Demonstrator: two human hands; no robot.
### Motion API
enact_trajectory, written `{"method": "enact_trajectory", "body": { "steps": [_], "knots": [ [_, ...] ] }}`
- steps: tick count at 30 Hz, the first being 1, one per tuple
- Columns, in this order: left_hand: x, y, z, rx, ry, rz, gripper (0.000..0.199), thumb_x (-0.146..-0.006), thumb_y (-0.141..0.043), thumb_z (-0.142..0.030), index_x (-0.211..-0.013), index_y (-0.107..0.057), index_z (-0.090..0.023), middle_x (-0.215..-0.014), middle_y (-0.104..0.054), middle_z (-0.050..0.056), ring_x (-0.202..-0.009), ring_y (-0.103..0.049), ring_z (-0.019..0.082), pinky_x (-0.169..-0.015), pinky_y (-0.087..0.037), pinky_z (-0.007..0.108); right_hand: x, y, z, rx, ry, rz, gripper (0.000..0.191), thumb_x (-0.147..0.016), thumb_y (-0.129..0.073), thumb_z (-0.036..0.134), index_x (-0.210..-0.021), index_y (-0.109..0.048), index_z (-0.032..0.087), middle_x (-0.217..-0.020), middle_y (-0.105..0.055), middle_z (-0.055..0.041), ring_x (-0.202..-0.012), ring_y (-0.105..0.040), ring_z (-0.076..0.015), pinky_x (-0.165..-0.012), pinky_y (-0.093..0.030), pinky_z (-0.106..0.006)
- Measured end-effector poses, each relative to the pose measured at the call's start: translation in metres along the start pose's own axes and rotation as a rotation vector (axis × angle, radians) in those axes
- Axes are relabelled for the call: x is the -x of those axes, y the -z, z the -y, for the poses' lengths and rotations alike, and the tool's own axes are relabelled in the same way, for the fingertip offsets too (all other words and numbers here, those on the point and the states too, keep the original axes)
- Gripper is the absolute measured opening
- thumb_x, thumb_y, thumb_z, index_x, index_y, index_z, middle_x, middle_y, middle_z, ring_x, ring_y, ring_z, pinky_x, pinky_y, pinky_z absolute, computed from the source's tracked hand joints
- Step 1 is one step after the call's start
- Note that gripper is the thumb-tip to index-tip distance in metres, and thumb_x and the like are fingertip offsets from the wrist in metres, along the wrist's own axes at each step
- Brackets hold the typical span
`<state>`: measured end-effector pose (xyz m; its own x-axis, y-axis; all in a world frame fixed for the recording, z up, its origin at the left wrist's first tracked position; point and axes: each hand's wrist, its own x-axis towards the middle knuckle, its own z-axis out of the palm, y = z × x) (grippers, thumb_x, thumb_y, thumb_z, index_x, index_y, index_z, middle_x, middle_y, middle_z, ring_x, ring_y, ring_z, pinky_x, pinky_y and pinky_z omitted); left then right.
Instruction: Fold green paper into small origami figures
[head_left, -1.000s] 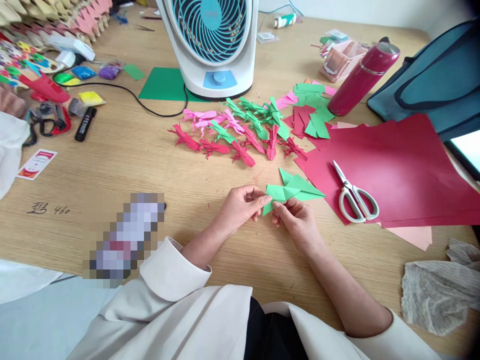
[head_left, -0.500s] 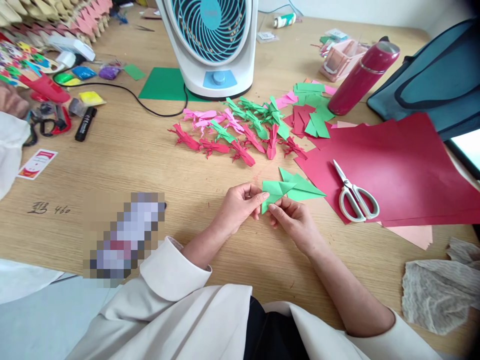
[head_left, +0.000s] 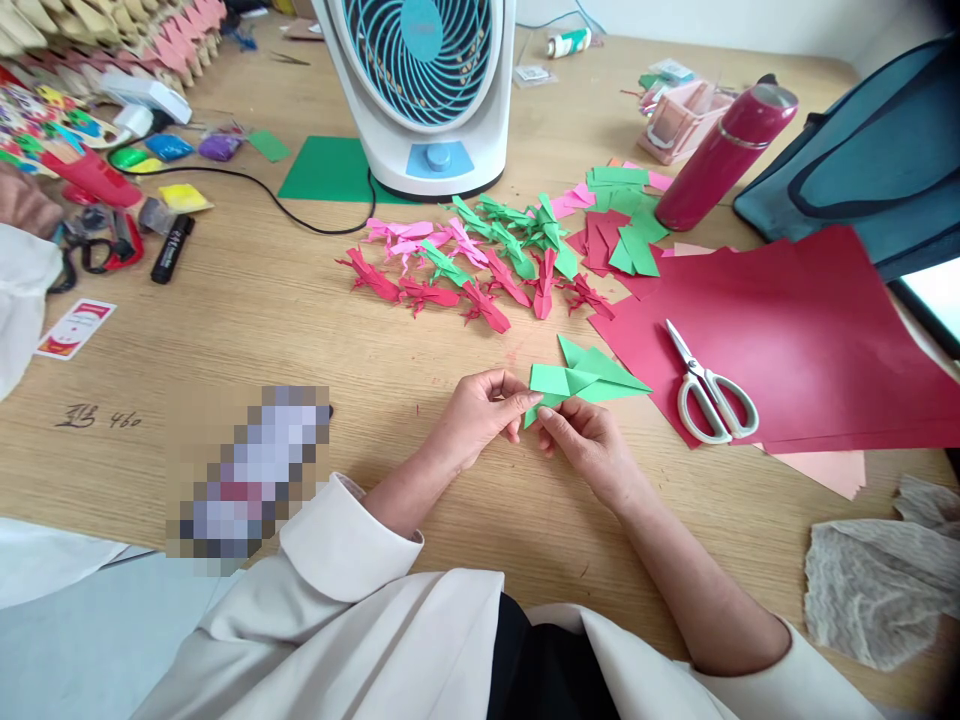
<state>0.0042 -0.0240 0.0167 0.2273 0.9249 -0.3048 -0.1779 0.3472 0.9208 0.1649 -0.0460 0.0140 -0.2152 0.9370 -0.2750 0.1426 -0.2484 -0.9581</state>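
A small folded piece of green paper (head_left: pixel 551 380) is pinched between my two hands above the wooden table. My left hand (head_left: pixel 484 412) grips its left edge with thumb and fingers. On its lower edge, the thumb and fingers of my right hand (head_left: pixel 581 438) are closed. Just behind the held piece lies another folded green paper (head_left: pixel 611 375) with pointed ends, partly covered by it. Folded paper insects (head_left: pixel 487 310) in red, green and pink lie in a group farther back. White-handled scissors (head_left: pixel 712 395) rest to the right on red paper sheets (head_left: pixel 817 330).
A white fan (head_left: pixel 439 165) stands at the back. Cut paper pieces (head_left: pixel 634 240), a red flask (head_left: pixel 727 155), a pink basket (head_left: pixel 682 125) and a blue bag (head_left: pixel 847 170) are at the right. A black marker (head_left: pixel 172 250) and a blurred-out object (head_left: pixel 259 470) lie left.
The held green paper's upper left part now looks like a folded-over flap with a straight lower edge. My hands have barely moved.
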Motion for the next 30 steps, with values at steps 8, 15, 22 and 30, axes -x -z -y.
{"method": "enact_trajectory", "body": {
  "steps": [8,15,22,30],
  "knots": [
    [-0.0002,-0.0008,0.003,-0.029,-0.034,0.004,0.034,-0.071,-0.08,-0.039,-0.067,-0.056,-0.014,-0.048,-0.052,-0.006,-0.041,-0.045,0.005,-0.04,-0.04,0.016,-0.0001,0.0005,-0.0028,0.014,-0.003,0.036,0.046,-0.082,-0.064,0.062,-0.071,-0.061,0.018,-0.059,-0.064,-0.0018,-0.052,-0.054,-0.0121,-0.051,-0.04,-0.026],
    [-0.0004,-0.0017,0.0056,-0.035,-0.045,0.001,0.033,-0.074,-0.077,-0.04,-0.07,-0.056,-0.015,-0.047,-0.054,-0.006,-0.04,-0.046,0.006,-0.041,-0.042,0.018,-0.0026,0.0007,-0.0057,-0.006,-0.024,0.037,0.046,-0.077,-0.068,0.063,-0.072,-0.063,0.017,-0.056,-0.062,-0.0004,-0.048,-0.053,-0.011,-0.047,-0.04,-0.025],
    [0.0008,-0.0042,0.0063,-0.037,-0.063,-0.047,0.033,-0.074,-0.078,-0.04,-0.069,-0.057,-0.015,-0.049,-0.053,-0.006,-0.039,-0.044,0.004,-0.039,-0.034,0.016,-0.004,-0.0009,0.0002,-0.046,-0.048,0.051,0.048,-0.069,-0.074,0.064,-0.068,-0.06,0.018,-0.053,-0.06,0.001,-0.046,-0.052,-0.0106,-0.045,-0.039,-0.024],
    [0.0016,-0.0055,0.008,-0.052,-0.067,-0.062,0.03,-0.076,-0.076,-0.039,-0.071,-0.058,-0.015,-0.053,-0.052,-0.006,-0.044,-0.043,0.004,-0.04,-0.035,0.016,-0.0041,-0.0017,0.0005,-0.085,-0.061,0.057,0.049,-0.067,-0.076,0.063,-0.065,-0.054,0.02,-0.055,-0.057,0.0024,-0.047,-0.051,-0.0101,-0.046,-0.039,-0.025]
  ]
}}
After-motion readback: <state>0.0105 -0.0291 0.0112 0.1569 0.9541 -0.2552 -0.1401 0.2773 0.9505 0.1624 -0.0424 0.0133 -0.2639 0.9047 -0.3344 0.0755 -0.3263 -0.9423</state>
